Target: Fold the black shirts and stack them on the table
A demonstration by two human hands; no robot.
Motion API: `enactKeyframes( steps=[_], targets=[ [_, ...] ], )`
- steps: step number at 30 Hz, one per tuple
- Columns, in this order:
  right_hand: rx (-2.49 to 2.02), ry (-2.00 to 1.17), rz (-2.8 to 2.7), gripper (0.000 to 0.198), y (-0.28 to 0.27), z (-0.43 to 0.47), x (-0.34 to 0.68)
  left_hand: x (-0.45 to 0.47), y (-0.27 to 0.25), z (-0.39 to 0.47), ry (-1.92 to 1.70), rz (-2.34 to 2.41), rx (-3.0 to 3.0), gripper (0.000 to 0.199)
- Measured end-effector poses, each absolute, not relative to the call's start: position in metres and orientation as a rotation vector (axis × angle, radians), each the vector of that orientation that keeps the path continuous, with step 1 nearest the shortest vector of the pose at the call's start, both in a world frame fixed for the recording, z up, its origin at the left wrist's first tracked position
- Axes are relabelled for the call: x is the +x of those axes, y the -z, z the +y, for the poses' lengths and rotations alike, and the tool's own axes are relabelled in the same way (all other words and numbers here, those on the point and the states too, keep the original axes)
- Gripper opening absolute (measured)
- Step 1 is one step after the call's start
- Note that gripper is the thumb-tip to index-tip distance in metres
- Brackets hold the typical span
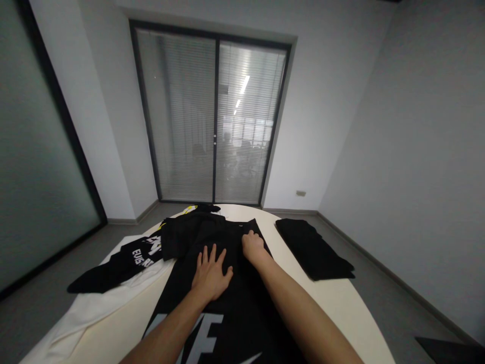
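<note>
A black T-shirt (242, 298) with large pale grey lettering lies spread along the table in front of me, its far end near the table's far edge. Flat on the cloth rests my left hand (212, 273), fingers spread apart, holding nothing. My right hand (252, 246) is closed at the shirt's upper right part, its curled fingers gripping the black fabric. What exactly is pinched under those fingers is hidden. One sleeve of the shirt (176, 237) reaches out to the left, over other clothes.
A folded black garment (312, 247) lies at the table's right side. Heaped on the left are a black garment with white lettering (125, 263) and a white one (102, 306). The pale table (341, 303) has a curved edge. Beyond it stand glass doors (215, 116) with blinds.
</note>
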State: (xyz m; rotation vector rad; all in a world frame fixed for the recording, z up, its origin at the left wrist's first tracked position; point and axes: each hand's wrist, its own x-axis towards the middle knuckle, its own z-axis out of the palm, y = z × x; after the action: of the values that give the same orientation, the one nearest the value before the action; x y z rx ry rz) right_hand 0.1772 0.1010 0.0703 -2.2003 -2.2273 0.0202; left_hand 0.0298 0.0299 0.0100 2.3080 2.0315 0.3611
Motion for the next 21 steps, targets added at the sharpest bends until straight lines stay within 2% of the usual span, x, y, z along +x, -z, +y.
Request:
enactKeyframes(
  steps=[4,8,10,15,21],
  targets=[
    [-2.192,-0.067,-2.246,0.044,-0.069,0.099,0.179,0.030,-0.010,0.030,-0.350,2.032,2.304,0.065],
    [-2.150,-0.139,-2.281,0.078,-0.067,0.093,0.187,0.031,-0.010,0.030,-0.350,2.041,2.310,0.065],
    [-2.133,-0.186,-2.264,0.087,-0.062,0.088,0.192,0.031,-0.010,0.030,-0.348,2.037,2.314,0.065],
    [-2.173,-0.461,-2.187,0.089,-0.038,0.078,0.199,0.033,-0.008,0.031,-0.335,2.041,2.317,0.065],
    [-2.137,-0.407,-2.179,0.086,-0.015,0.083,0.205,0.038,-0.007,0.042,-0.300,2.038,2.323,0.066]
  ],
)
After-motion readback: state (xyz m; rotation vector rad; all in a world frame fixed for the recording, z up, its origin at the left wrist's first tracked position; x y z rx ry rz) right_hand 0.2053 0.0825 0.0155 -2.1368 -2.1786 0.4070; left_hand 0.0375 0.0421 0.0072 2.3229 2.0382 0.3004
